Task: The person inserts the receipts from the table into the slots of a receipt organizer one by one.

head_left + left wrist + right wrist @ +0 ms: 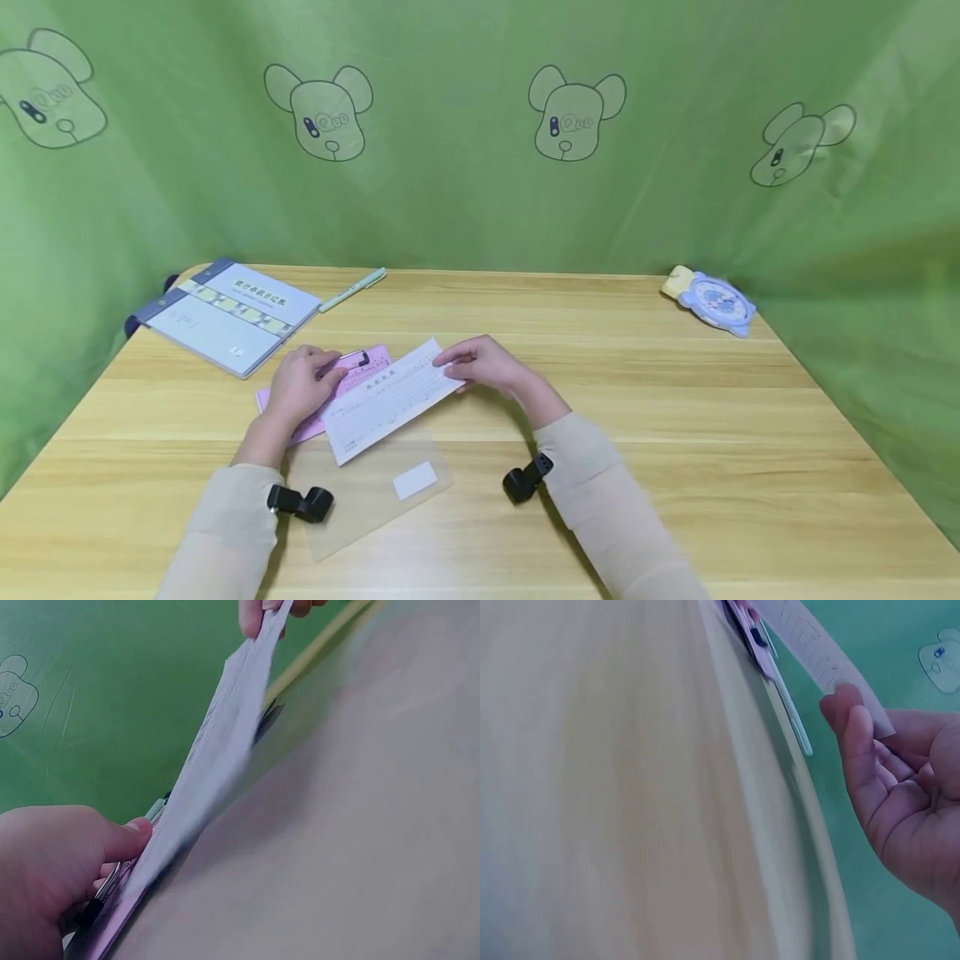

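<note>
My left hand [300, 387] grips a pink clipboard [307, 428] by its metal clip [351, 360], with the thumb on the clip side. A white printed slip of paper [393, 400] slants across the clipboard. My right hand [491, 367] pinches the slip's upper right corner between thumb and fingers. In the left wrist view the slip [217, 757] rises from the clipboard's surface toward the right hand. The right wrist view shows the slip [825, 656] bending slightly from the pinching fingertips.
A translucent folder [352, 508] with a white label [415, 481] lies below the clipboard. At the back left are a light blue notebook [217, 321] and a pale green pen [352, 290]. A round blue-purple object [720, 302] with a yellow part lies back right, before a green curtain [465, 208].
</note>
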Tool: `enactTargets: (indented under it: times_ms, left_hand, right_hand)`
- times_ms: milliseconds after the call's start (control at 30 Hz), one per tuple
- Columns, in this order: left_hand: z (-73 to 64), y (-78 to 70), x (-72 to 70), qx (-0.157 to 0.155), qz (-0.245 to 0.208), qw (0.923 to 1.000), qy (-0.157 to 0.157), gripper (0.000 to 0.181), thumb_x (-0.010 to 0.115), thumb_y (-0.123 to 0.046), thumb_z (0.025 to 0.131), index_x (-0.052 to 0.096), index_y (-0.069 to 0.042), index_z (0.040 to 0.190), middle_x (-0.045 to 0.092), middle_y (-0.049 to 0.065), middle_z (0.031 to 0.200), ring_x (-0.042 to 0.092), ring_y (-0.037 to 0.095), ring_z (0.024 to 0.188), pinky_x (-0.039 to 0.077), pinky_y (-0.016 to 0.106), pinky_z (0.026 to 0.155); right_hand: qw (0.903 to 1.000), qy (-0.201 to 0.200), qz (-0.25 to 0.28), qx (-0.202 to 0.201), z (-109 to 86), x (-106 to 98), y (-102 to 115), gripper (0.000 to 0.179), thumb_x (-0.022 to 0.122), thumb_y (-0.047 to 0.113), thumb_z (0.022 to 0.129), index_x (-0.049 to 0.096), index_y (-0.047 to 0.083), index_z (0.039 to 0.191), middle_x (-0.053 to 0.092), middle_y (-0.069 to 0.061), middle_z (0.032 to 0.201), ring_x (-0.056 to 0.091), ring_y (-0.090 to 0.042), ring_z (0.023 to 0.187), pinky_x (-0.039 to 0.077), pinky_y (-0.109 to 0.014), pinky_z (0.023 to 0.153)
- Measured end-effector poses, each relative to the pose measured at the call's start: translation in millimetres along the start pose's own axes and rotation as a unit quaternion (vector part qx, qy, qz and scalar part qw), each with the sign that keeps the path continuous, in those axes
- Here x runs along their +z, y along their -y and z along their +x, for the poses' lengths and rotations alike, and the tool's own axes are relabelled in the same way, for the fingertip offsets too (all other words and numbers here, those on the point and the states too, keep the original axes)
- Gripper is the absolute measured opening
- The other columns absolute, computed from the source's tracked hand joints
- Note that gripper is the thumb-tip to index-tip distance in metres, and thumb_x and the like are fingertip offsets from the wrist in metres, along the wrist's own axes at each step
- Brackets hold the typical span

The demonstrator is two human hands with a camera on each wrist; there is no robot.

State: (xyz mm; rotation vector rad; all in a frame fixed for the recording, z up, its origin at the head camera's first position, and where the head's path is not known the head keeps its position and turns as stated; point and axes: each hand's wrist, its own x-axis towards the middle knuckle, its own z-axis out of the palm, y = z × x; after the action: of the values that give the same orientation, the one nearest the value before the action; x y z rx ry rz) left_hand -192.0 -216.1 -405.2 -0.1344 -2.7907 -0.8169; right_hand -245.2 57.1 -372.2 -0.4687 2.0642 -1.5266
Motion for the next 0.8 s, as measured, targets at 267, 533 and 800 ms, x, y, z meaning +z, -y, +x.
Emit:
enactTargets:
  times_ms: [267,533,800]
  left_hand:
    - [-0.4,-0.1,-0.2,0.001,0.001,1.0,-0.008,0.034,0.06,-0.018,0.08,0.058,0.002,0.108,0.053,0.018,0.096,0.046,0.032,0.09,0.035,0.045,0.078]
    - [-0.9,-1.7,-1.4,-0.003,0.002,1.0,-0.001,0.034,0.059,-0.018,0.081,0.057,0.002,0.109,0.052,0.018,0.096,0.046,0.032,0.09,0.035,0.044,0.078]
    - [-0.9,0.3,0.6,-0.008,-0.003,1.0,0.001,0.036,0.059,-0.02,0.08,0.058,0.003,0.108,0.051,0.018,0.096,0.046,0.032,0.089,0.035,0.043,0.075]
  right_hand:
    - [0.9996,0.008,0.019,0.021,4.9,26,5,0.026,0.049,-0.009,0.081,0.057,-0.006,0.105,0.059,-0.016,0.091,0.059,-0.019,0.071,0.049,-0.03,0.061]
    - [0.9984,-0.016,0.046,0.029,13.1,44,2,0.025,0.051,-0.011,0.079,0.058,-0.007,0.103,0.058,-0.016,0.085,0.057,-0.018,0.063,0.05,-0.03,0.059]
    - [0.9963,-0.057,0.048,0.042,14.3,60,5,0.023,0.055,-0.01,0.077,0.061,-0.004,0.099,0.057,-0.013,0.081,0.056,-0.017,0.061,0.049,-0.027,0.056]
